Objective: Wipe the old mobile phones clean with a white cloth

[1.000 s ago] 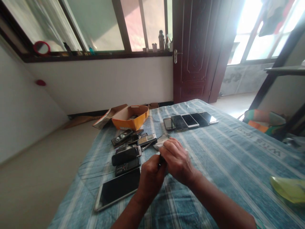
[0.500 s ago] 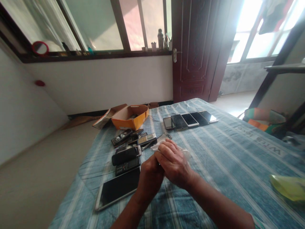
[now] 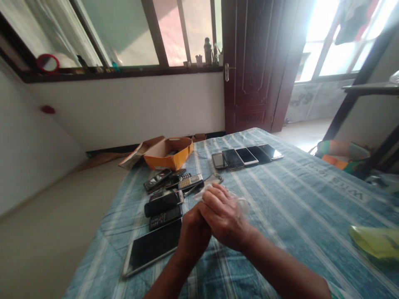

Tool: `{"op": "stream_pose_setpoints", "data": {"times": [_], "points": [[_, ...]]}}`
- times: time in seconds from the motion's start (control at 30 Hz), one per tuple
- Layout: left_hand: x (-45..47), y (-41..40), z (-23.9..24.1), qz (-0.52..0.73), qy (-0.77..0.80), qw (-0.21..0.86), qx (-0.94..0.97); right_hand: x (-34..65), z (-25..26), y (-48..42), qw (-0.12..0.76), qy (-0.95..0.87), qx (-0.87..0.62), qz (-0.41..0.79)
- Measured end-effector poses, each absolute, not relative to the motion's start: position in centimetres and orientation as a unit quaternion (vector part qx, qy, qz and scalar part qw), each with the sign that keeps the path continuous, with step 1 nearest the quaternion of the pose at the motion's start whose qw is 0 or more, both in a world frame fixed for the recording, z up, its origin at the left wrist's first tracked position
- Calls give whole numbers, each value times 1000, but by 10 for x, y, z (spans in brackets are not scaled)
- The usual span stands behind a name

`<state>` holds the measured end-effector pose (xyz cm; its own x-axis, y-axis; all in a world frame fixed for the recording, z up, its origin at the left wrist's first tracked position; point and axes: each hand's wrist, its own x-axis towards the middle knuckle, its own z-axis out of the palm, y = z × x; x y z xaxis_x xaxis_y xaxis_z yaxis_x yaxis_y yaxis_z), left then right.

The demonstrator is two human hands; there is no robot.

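Over the middle of the bed, my right hand is closed on a crumpled white tissue, which sticks out on both sides of the fingers. My left hand is a fist pressed against it from below; whatever it grips is hidden. Left of my hands lies a white-edged tablet with a dark screen. A keypad phone, a black phone case and several other old phones, among them a silver one, are piled beyond it. Just past my fingers lies a greyish, dark-edged flat piece.
An orange cardboard box with its lid up stands at the bed's far left edge. Several smartphones lie in a row, a white one among them. A yellow-green packet is at right. Striped blue cloth covers the bed.
The view has shifted slightly, so everything sits a little further left. My hands stay pressed together around the tissue, with only a small shift of the fingers.
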<state>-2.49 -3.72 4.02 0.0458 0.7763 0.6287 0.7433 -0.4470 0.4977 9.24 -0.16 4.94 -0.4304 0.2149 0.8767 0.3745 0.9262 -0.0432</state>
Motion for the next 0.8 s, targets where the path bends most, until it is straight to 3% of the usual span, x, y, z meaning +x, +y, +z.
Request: {"op": "stream_pose_setpoints", "data": {"times": [0.23, 0.5, 0.8], "points": [[-24, -38, 41, 430, 570, 93, 694, 100, 45, 19, 543, -804, -241, -38], [-26, -37, 42, 455, 521, 23, 722, 91, 49, 0, 501, -841, -191, -65], [-24, -38, 43, 433, 564, 81, 698, 100, 48, 15, 535, -803, -260, -50]]}}
